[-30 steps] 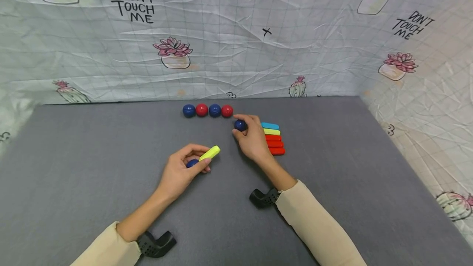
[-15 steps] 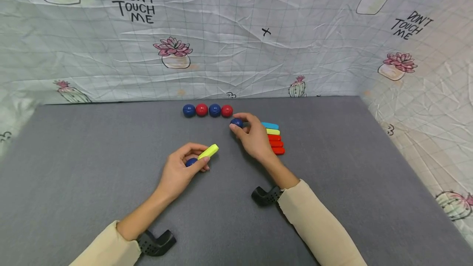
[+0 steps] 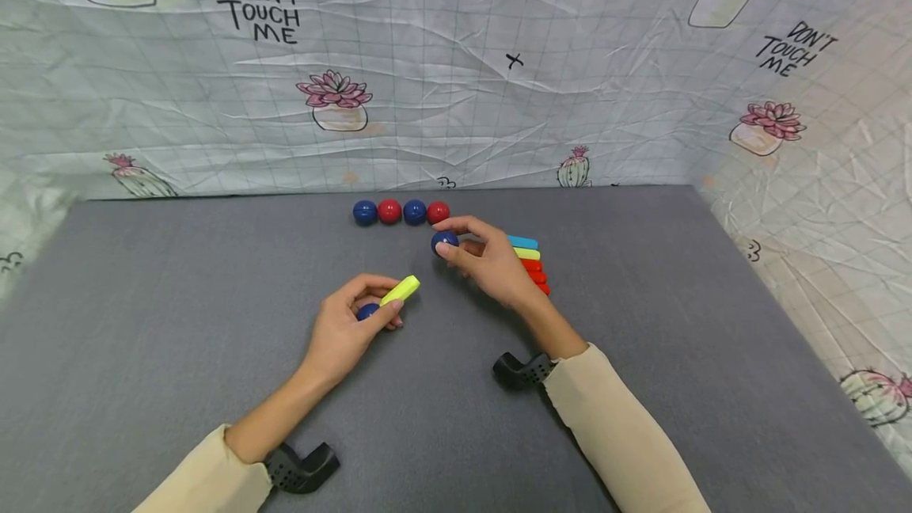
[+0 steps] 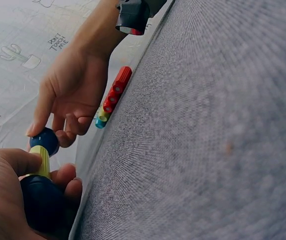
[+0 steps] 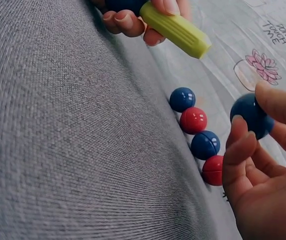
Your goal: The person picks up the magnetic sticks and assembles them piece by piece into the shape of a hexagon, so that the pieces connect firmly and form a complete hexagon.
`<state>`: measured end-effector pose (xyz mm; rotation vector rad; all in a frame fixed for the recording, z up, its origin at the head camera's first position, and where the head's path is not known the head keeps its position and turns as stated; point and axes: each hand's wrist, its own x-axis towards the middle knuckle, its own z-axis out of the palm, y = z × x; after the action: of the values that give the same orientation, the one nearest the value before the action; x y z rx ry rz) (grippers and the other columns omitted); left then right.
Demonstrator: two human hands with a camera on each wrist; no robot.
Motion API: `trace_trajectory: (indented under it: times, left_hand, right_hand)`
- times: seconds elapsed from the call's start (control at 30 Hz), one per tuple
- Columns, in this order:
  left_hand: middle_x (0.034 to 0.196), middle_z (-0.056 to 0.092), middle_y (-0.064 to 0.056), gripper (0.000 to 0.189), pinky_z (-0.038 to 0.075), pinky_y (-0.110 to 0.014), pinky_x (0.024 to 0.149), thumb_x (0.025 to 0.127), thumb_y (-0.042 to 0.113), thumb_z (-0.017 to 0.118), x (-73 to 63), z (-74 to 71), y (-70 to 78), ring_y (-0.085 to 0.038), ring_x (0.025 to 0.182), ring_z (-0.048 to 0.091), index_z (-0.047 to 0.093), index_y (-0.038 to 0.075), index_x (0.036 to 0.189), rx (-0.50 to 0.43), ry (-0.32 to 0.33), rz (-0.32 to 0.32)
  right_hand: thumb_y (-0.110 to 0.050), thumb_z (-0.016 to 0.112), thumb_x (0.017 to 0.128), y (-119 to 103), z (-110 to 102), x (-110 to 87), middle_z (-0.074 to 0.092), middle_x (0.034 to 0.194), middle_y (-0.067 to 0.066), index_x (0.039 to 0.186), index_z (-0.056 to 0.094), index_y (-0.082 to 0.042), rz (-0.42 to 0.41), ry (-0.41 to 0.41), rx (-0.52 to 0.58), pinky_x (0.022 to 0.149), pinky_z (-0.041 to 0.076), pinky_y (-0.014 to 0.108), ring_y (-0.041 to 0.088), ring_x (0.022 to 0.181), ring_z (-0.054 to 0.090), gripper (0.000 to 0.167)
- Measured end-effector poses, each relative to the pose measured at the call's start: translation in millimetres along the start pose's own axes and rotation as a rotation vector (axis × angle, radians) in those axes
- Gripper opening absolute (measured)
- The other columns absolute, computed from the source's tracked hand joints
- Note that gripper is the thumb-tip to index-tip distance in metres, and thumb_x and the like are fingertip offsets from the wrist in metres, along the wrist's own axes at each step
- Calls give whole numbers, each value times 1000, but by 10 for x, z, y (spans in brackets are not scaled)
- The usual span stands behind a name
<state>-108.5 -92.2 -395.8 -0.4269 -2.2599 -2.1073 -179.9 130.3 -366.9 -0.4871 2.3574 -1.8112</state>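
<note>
My left hand (image 3: 343, 332) grips a yellow-green ridged rod (image 3: 400, 290) together with a dark blue ball (image 3: 367, 311) at the rod's near end. In the right wrist view the rod's free end points out past the thumb, and rod and ball touch. A second blue ball (image 3: 443, 240) is pinched between the thumb and fingers of my right hand (image 3: 495, 264), off to the right of the rod's tip and apart from it in the head view. From the left wrist, this ball (image 4: 45, 141) lines up behind the rod, so their gap cannot be judged there.
A row of alternating blue and red balls (image 3: 389, 211) lies near the table's back edge. Several rods, blue (image 3: 523, 242), yellow (image 3: 528, 254) and red (image 3: 532, 266), lie side by side, partly behind my right hand. A printed cloth (image 3: 427, 101) hangs behind the grey table (image 3: 178, 299).
My right hand has carried its blue ball leftward, nearer the yellow rod, and its wrist has turned a little. My left hand has shifted only slightly left, with the same rod and ball.
</note>
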Motion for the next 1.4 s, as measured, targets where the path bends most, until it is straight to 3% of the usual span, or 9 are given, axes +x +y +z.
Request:
trace_trajectory:
  times: [0.3, 0.53, 0.77, 0.9, 1.1, 1.3, 1.4]
  left_hand:
    - [92, 63, -15, 22, 55, -32, 64, 89, 8, 69, 12, -9, 18, -24, 69, 64, 64, 1, 110, 11, 6, 1]
    - [91, 63, -23, 22, 55, -34, 63, 88, -2, 66, 10, -8, 9, -30, 69, 64, 62, -4, 110, 16, 7, -15]
    - [92, 64, -19, 22, 55, -32, 64, 89, 7, 68, 1, -9, 17, -24, 70, 64, 63, 0, 110, 4, 9, 0]
    - [92, 63, -19, 22, 55, -32, 64, 90, 9, 68, -7, -14, 13, -23, 69, 64, 63, 0, 109, -18, 5, 19]
    - [90, 63, -20, 20, 55, -32, 62, 91, 8, 67, -7, -24, -1, -25, 67, 64, 62, -1, 108, -16, -12, 29]
    - [92, 63, -25, 24, 55, -34, 64, 92, 7, 64, -11, -19, 4, -28, 67, 65, 58, -4, 112, -94, -65, 24]
    - [92, 62, -27, 26, 56, -36, 64, 93, 6, 63, -13, -22, 4, -29, 67, 65, 56, -5, 115, -120, -97, 11]
  right_hand:
    - [-20, 68, 91, -20, 13, -24, 58, 102, 6, 121, 61, -10, -41, -127, 9, 58, 39, 29, 33, 72, 52, 32]
    - [-12, 70, 89, -49, 37, -38, 58, 99, 13, 120, 59, -8, -14, -207, 35, 60, 40, 34, 39, 77, 54, 33]
    - [-2, 66, 89, -271, 63, -107, 57, 94, 14, 119, 56, 1, -4, -256, 55, 58, 39, 29, 39, 74, 52, 31]
    - [-1, 65, 89, -340, 85, -131, 57, 91, 14, 117, 55, 4, -16, -270, 65, 54, 37, 25, 36, 70, 50, 30]
    - [-1, 65, 90, -342, 108, -135, 57, 92, 14, 118, 55, 3, -8, -286, 73, 55, 38, 26, 47, 74, 48, 29]
    - [-1, 66, 89, -380, 116, -194, 57, 87, 13, 119, 57, 1, -20, -268, 45, 54, 37, 25, 33, 68, 49, 31]
    - [0, 66, 89, -387, 139, -252, 59, 88, 14, 120, 56, 2, -20, -251, 61, 56, 38, 25, 33, 70, 51, 33]
